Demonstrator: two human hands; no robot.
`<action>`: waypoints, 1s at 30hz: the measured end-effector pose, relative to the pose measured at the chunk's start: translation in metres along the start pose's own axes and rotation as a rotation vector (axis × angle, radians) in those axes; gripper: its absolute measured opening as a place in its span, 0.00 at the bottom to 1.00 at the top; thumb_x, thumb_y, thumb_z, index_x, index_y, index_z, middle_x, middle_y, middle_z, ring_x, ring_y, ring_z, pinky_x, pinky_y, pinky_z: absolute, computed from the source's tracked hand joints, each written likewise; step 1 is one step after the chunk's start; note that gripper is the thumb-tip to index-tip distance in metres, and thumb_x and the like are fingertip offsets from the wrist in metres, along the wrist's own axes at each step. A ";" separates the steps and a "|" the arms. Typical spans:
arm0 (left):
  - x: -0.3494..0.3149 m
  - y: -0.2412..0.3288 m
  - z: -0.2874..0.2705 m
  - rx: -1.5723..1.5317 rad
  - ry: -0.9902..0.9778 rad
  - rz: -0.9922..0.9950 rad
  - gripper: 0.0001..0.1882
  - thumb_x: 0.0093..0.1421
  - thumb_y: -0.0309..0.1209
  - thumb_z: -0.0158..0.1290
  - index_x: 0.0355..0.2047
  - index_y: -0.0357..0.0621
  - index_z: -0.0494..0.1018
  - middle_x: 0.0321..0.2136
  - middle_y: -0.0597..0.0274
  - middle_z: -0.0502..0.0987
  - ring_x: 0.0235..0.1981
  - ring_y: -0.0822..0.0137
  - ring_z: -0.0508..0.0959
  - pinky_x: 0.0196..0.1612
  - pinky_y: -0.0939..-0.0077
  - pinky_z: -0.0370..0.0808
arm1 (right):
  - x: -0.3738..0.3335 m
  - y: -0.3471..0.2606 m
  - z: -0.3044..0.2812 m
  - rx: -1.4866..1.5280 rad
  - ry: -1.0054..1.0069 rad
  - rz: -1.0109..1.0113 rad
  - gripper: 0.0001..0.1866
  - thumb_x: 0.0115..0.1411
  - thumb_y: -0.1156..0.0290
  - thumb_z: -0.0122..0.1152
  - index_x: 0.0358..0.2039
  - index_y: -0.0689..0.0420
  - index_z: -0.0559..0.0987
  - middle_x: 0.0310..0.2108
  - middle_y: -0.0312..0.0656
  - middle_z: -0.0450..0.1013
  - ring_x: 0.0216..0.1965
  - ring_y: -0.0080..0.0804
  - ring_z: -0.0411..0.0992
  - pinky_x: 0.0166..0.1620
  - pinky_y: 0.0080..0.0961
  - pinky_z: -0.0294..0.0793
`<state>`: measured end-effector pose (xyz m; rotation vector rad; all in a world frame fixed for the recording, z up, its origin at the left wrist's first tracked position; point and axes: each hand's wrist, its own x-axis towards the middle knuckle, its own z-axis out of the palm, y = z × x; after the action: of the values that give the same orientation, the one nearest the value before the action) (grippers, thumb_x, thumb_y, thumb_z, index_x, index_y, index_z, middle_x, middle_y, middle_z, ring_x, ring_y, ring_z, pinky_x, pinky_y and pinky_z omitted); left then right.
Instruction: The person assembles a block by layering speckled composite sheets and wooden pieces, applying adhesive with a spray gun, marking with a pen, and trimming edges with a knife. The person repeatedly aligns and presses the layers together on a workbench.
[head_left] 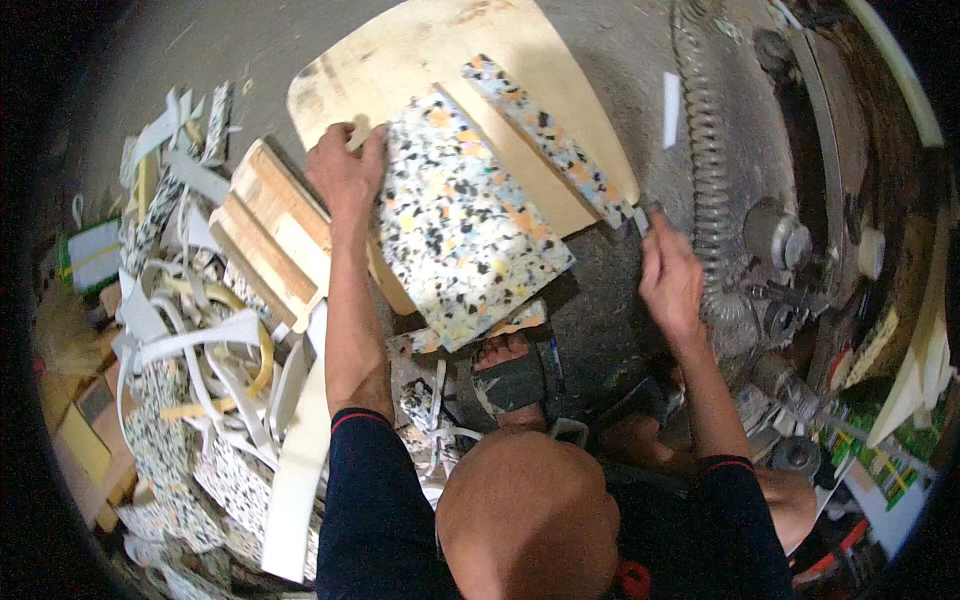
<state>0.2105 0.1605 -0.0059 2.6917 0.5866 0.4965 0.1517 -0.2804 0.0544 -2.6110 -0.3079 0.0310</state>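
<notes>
A speckled foam sheet (465, 215), white with black and orange flecks, lies on a curved plywood panel (340, 85). My left hand (345, 170) rests at the sheet's left edge, thumb and fingers apart, the thumb against the foam. To the right, a narrow strip of the same foam (545, 135) lies slantwise on the panel, separated from the sheet by bare wood. My right hand (670, 275) is closed around what looks like a knife (641, 220). Its short pale blade shows at the strip's lower end; the handle is hidden in my fingers.
A heap of foam offcuts (200, 340) and more wooden panels (270, 235) lie at the left. A coiled clear hose (708, 170) runs down the right, beside metal machine parts (778, 240). A pale strip (671, 110) lies on the floor. My foot (508, 380) is just below the foam.
</notes>
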 end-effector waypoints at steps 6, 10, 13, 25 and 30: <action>-0.075 0.042 -0.044 -0.402 0.020 -0.264 0.17 0.62 0.38 0.61 0.42 0.35 0.77 0.40 0.49 0.77 0.40 0.58 0.77 0.42 0.63 0.74 | 0.075 0.002 0.047 -0.267 0.161 -0.240 0.35 0.61 0.62 0.65 0.66 0.62 0.68 0.47 0.61 0.75 0.51 0.59 0.72 0.56 0.48 0.69; -0.142 0.080 -0.094 -0.736 -0.322 -0.463 0.19 0.62 0.38 0.63 0.42 0.31 0.77 0.34 0.49 0.79 0.29 0.67 0.78 0.30 0.68 0.77 | 0.104 -0.042 0.061 -0.103 -0.105 -0.150 0.35 0.60 0.62 0.65 0.65 0.64 0.69 0.53 0.62 0.74 0.54 0.59 0.72 0.58 0.47 0.70; -0.161 0.083 -0.114 -0.944 -0.377 -0.586 0.35 0.61 0.40 0.64 0.62 0.32 0.67 0.48 0.47 0.78 0.45 0.63 0.78 0.47 0.67 0.78 | 0.106 -0.108 0.040 0.164 -0.078 -0.036 0.31 0.60 0.67 0.65 0.62 0.65 0.71 0.53 0.58 0.76 0.51 0.49 0.77 0.54 0.40 0.75; -0.155 -0.085 -0.297 0.912 0.281 -0.379 0.47 0.51 0.38 0.72 0.65 0.33 0.62 0.57 0.39 0.72 0.56 0.52 0.74 0.56 0.52 0.70 | 0.039 -0.124 0.047 0.152 -0.260 -0.054 0.42 0.53 0.58 0.75 0.60 0.73 0.69 0.57 0.66 0.70 0.59 0.59 0.69 0.61 0.48 0.68; -0.225 -0.022 -0.196 0.272 -0.595 0.163 0.49 0.46 0.38 0.73 0.67 0.47 0.62 0.62 0.44 0.65 0.67 0.44 0.63 0.69 0.41 0.57 | 0.066 -0.097 0.063 0.665 -0.785 0.395 0.34 0.59 0.62 0.72 0.60 0.68 0.72 0.47 0.48 0.78 0.43 0.30 0.78 0.48 0.28 0.78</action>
<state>-0.0677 0.1272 0.0997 2.9433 0.2777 -0.3755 0.1905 -0.1535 0.0495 -1.8467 -0.0172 1.1034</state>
